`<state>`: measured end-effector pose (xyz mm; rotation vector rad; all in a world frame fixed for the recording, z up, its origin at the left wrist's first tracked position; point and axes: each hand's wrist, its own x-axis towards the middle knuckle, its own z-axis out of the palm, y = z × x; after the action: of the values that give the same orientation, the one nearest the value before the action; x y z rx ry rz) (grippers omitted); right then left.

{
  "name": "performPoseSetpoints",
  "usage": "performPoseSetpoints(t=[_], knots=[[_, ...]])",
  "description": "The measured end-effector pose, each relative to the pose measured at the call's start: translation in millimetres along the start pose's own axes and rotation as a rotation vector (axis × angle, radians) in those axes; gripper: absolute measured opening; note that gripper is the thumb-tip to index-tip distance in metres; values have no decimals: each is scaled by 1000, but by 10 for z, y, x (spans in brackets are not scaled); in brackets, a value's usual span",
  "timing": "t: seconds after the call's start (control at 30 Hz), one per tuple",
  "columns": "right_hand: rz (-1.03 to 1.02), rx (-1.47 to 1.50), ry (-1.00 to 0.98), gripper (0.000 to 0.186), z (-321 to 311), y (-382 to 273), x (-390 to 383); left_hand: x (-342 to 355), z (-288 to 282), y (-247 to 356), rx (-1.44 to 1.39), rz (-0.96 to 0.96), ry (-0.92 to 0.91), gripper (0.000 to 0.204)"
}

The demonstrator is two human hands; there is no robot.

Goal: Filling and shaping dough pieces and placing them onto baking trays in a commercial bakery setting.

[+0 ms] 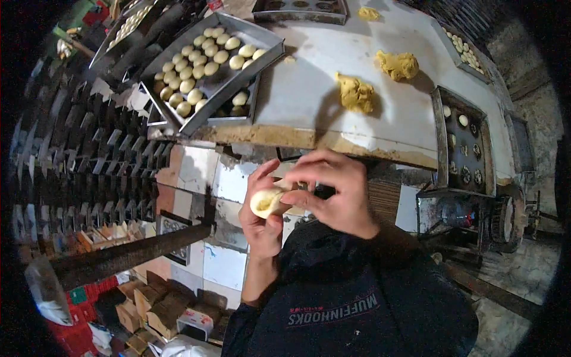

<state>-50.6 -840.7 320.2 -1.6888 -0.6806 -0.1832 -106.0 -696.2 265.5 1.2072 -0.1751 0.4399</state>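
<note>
"How are the fingers set?"

"The left hand [260,235] holds a pale dough piece [267,203], yellow showing in its hollow; the right hand's [340,196] fingers are narrow, pinching its edge."

"And the tabletop [297,89]?"

"Whitish, just beyond the fingers, its front edge brownish and worn. Yellow lumps [357,96] sit ahead of them; left of those, a metal tray [235,87] of dough balls [198,71]; to the fingers' right, a dark tray [441,128]."

"The room?"

"Tiled floor [231,178] beneath the fingers, a dark beam [131,253] to their lower left, cardboard boxes [163,315] past it."
</note>
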Motion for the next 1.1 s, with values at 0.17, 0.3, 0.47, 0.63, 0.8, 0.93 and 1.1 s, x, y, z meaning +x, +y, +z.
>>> performPoseSetpoints(t=[0.17, 0.3, 0.47, 0.63, 0.8, 0.93, 1.1], knots=[[326, 421, -74, 26, 276, -195, -277, -316, -215, 179, 525, 394, 3, 30], [-74, -118, -115, 26, 331, -549, -346, -417, -210, 330, 1126, 451, -7, 63], [-218, -233, -101, 30, 6, -433, -406, -442, 87, 230, 239, -3, 85, 65], [288, 47, -3, 24, -619, -494, -504, -283, 538, -7, -91, 41, -188, 52], [-71, -5, 183, 29, -1342, -144, -751, 53, 1449, -364, 199, 269, -218, 43], [-217, -169, 360, 31, -2149, 209, -952, 75, 2594, -682, 141, 33, -136, 84], [25, -256, 334, 17, -3174, 627, -1308, 338, 3662, -1501, -79, 223, -635, 48]])
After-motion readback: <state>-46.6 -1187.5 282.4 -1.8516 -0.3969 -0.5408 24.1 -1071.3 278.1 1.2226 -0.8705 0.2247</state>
